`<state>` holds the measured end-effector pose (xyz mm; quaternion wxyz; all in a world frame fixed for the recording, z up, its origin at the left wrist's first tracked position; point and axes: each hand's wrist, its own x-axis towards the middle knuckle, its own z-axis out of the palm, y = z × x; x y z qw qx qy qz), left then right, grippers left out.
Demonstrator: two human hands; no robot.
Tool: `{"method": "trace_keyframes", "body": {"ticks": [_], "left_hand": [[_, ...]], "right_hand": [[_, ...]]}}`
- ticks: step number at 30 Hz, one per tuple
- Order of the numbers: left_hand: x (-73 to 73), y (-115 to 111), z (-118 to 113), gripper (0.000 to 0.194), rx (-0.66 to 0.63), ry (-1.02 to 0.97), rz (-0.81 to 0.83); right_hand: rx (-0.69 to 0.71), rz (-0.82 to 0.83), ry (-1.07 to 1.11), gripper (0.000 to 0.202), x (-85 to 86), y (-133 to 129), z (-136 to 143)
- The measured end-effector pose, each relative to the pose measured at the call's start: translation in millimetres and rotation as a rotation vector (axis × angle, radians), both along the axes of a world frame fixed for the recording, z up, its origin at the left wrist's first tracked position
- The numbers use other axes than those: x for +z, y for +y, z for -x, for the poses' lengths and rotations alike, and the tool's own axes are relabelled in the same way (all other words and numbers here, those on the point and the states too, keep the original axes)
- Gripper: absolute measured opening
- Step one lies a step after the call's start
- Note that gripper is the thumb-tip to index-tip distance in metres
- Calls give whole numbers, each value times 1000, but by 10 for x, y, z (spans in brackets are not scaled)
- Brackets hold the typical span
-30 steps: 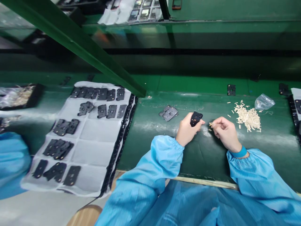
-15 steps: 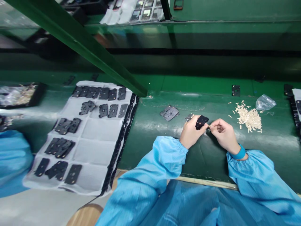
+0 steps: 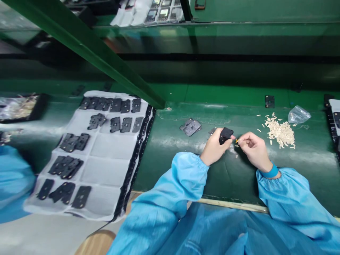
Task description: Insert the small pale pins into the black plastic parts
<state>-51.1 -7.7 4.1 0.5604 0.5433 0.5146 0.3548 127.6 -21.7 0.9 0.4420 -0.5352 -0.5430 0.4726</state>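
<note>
My left hand (image 3: 214, 146) is closed around a black plastic plate (image 3: 226, 135), held tilted above the green bench. Just to its right, my right hand (image 3: 253, 148) pinches a small yellow-orange piece (image 3: 237, 141) between thumb and fingertips; its exact kind is too small to make out. A narrow gap separates that piece from the plate. Behind my left hand lie small dark bits (image 3: 212, 131), partly covered by the hand. A short stack of black plates (image 3: 190, 126) rests to the left. Right of my right hand spreads a heap of small cream-coloured strips (image 3: 281, 132).
A white compartment tray (image 3: 106, 159) with several black plates stands at the left. A green post (image 3: 111, 67) slants across the upper left. A clear plastic bag (image 3: 299, 115) lies behind the strips. A co-worker's blue sleeve (image 3: 14, 184) shows at the left edge.
My hands have drawn slightly apart. The yellow-orange piece now shows clearly at my right fingertips, away from the plate. My left hand has shifted a little left with the black plate.
</note>
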Motion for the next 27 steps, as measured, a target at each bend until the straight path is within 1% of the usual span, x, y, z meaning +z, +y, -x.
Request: {"method": "trace_keyframes", "body": {"ticks": [2, 3, 6, 8, 10, 11, 12, 14, 16, 19, 24, 27], "left_hand": [[29, 9, -10, 35, -15, -106, 125], [46, 12, -14, 38, -16, -140, 159], [83, 14, -18, 42, 5, -164, 170], [87, 15, -14, 41, 24, -143, 161], [78, 17, -8, 40, 46, -127, 152], [71, 18, -5, 39, 55, -125, 151], [66, 19, -4, 40, 61, -128, 153], [65, 20, -4, 41, 66, -139, 165], [78, 20, -8, 42, 63, -149, 177], [110, 16, -13, 42, 53, -153, 176], [106, 1, -20, 36, 24, -114, 151], [54, -10, -22, 35, 31, -91, 114]], "right_hand": [[18, 7, -2, 23, -36, -9, -5], [27, 8, -3, 23, -54, -16, -7], [57, -23, -60, 21, -87, -47, -4], [9, -138, -188, 15, -83, -73, 2], [-93, -326, -332, 11, -67, -96, 5], [-126, -418, -390, 13, -59, -104, 4], [-128, -490, -436, 16, -51, -109, 2], [-57, -566, -496, 17, -42, -113, -4], [25, -589, -534, 16, -40, -110, -7], [62, -620, -552, 13, -37, -107, 2], [50, -637, -552, 7, 1, -115, 46], [-8, -555, -517, 9, 32, -95, 44]]}}
